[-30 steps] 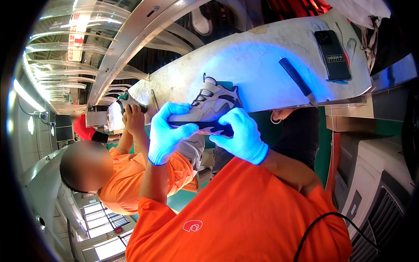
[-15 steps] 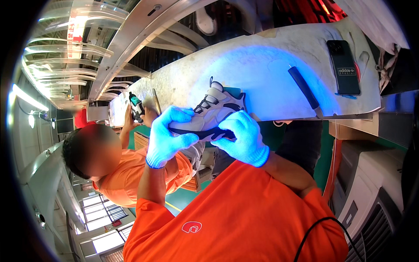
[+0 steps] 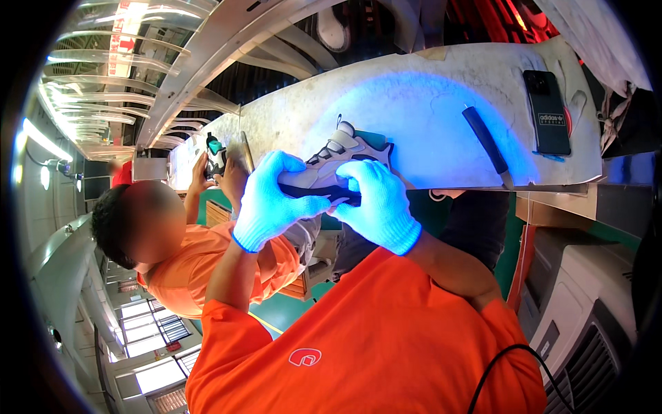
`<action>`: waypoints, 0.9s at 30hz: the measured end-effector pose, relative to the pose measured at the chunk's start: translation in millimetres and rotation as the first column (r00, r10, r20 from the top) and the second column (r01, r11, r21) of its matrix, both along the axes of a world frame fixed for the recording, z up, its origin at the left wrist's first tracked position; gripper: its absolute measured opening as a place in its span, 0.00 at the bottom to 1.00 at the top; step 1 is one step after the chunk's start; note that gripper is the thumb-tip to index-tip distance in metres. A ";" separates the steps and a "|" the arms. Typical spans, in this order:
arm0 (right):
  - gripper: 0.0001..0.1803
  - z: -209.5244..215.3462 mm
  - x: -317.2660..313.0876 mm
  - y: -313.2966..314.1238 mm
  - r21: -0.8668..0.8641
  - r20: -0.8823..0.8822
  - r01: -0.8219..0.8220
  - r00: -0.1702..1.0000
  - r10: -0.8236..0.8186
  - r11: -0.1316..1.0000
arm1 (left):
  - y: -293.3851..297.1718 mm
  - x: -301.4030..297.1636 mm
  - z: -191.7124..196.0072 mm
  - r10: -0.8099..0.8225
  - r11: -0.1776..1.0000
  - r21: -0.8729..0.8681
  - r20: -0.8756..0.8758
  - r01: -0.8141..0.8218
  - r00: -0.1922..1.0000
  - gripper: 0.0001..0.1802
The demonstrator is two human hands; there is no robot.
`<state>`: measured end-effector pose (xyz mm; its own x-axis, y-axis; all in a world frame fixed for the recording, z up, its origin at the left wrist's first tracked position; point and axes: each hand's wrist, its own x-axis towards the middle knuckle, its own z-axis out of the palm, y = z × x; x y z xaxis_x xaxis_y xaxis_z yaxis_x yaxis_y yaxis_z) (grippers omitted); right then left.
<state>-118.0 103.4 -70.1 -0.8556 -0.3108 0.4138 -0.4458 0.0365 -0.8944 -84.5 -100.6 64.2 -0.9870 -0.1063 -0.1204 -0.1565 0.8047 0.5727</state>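
Up close, grey-white sneaker [image 3: 343,157], teal heel, gripped by both gloved hands [image 3: 324,200]

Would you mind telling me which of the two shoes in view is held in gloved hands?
The grey-and-white shoe at the bench edge, gripped by both blue-gloved hands, left hand and right hand. The other shoe, farther left, is in a co-worker's bare hands.

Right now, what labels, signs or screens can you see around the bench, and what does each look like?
Phone: far right of the white bench, flat, dark rectangle with pale lettering on its back.
Hanging sign: upper left by the ceiling lights, pale panel with red marks.
No lit screen shows.
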 end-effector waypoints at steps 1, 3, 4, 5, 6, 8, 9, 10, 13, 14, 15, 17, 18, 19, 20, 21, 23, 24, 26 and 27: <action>0.36 1.0 0.3 -0.6 0.004 0.026 -0.008 1.000 0.008 1.000 | -1.8 0.2 -2.9 0.040 0.999 0.009 0.018 -0.040 0.999 0.39; 0.36 2.3 1.5 -0.2 -0.023 0.043 0.006 0.999 -0.005 1.000 | -2.0 -1.4 -3.6 0.005 0.999 -0.038 -0.021 -0.006 1.000 0.38; 0.36 2.5 2.1 0.7 -0.036 0.049 0.014 0.999 -0.012 0.999 | 0.2 -3.3 -2.3 0.022 0.999 -0.035 -0.008 -0.022 1.000 0.37; 0.36 1.5 3.2 2.2 -0.037 -0.003 0.044 0.999 -0.044 0.998 | 2.7 -4.0 -0.4 0.039 0.999 -0.032 0.005 -0.038 0.999 0.37; 0.35 -2.2 6.8 4.0 -0.041 -0.048 0.082 0.995 -0.084 0.996 | 5.3 -4.5 2.2 0.037 0.999 -0.005 0.019 -0.037 0.999 0.37; 0.34 -13.8 18.0 9.2 -0.027 -0.039 0.126 0.991 -0.127 0.992 | 11.0 -6.1 9.6 0.031 0.998 0.048 0.047 -0.033 0.998 0.36; 0.34 -19.5 26.5 15.0 -0.005 0.018 0.125 0.992 -0.125 0.992 | 13.9 -6.5 11.1 0.041 0.998 0.043 0.058 -0.043 0.997 0.36; 0.33 -24.6 32.0 18.8 0.016 0.075 0.124 0.989 -0.125 0.992 | 15.9 -7.1 12.8 0.051 0.998 0.038 0.070 -0.054 0.996 0.36; 0.32 -28.4 36.9 23.5 0.082 0.121 0.107 0.986 -0.116 0.991 | 13.1 -6.5 12.4 0.037 0.999 -0.012 0.083 -0.036 0.996 0.36; 0.30 -28.9 37.1 21.4 0.064 0.123 0.114 0.985 -0.121 0.991 | 11.9 -5.9 11.3 0.024 0.999 -0.029 0.076 -0.022 0.997 0.36; 0.29 -30.4 35.8 20.2 0.016 0.104 0.107 0.989 -0.108 0.994 | 12.8 -8.8 11.9 0.010 0.999 -0.046 0.060 -0.007 0.998 0.36; 0.28 -35.4 34.1 16.9 -0.080 0.061 0.087 0.995 -0.082 0.993 | 16.1 -11.1 14.5 0.047 0.999 -0.027 0.105 -0.044 0.993 0.36; 0.28 -35.3 33.6 15.0 -0.127 0.044 0.104 0.994 -0.100 0.986 | 14.8 -10.9 14.0 0.034 0.999 -0.036 0.101 -0.031 0.994 0.36; 0.28 -36.6 30.6 14.3 -0.137 0.017 0.114 0.993 -0.113 0.984 | 14.4 -10.9 14.2 0.022 0.999 -0.046 0.097 -0.018 0.995 0.36; 0.28 -38.1 26.5 13.7 -0.147 -0.010 0.124 0.992 -0.127 0.981 | 17.2 -11.9 16.7 0.027 0.999 -0.036 0.083 -0.024 0.996 0.34; 0.28 -38.5 24.9 12.8 -0.155 -0.033 0.129 0.990 -0.135 0.980 | 15.9 -11.6 15.7 -0.001 0.999 -0.040 0.061 0.004 0.998 0.34; 0.28 -37.1 23.0 14.4 -0.141 -0.056 0.148 0.986 -0.157 0.979 | 12.3 -11.5 12.6 -0.059 0.997 -0.049 0.018 0.059 0.998 0.35; 0.28 -36.3 21.6 16.2 -0.129 -0.069 0.161 0.983 -0.170 0.979 | 11.9 -12.2 10.5 -0.065 0.997 -0.035 0.013 0.065 0.998 0.35; 0.27 -36.4 18.8 17.2 -0.130 -0.072 0.187 0.978 -0.198 0.974 | 11.5 -14.2 6.8 -0.077 0.997 -0.006 0.003 0.077 0.997 0.35; 0.27 -36.1 17.6 18.2 -0.131 -0.074 0.200 0.975 -0.211 0.971 | 11.1 -15.7 6.0 -0.092 0.996 -0.020 -0.002 0.092 0.996 0.36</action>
<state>-100.4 121.6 -106.2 -0.8548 -0.0747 0.5135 -0.5166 0.0288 -0.8557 -100.3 -89.6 70.2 -0.9930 -0.0178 -0.1165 -0.0801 0.8270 0.5565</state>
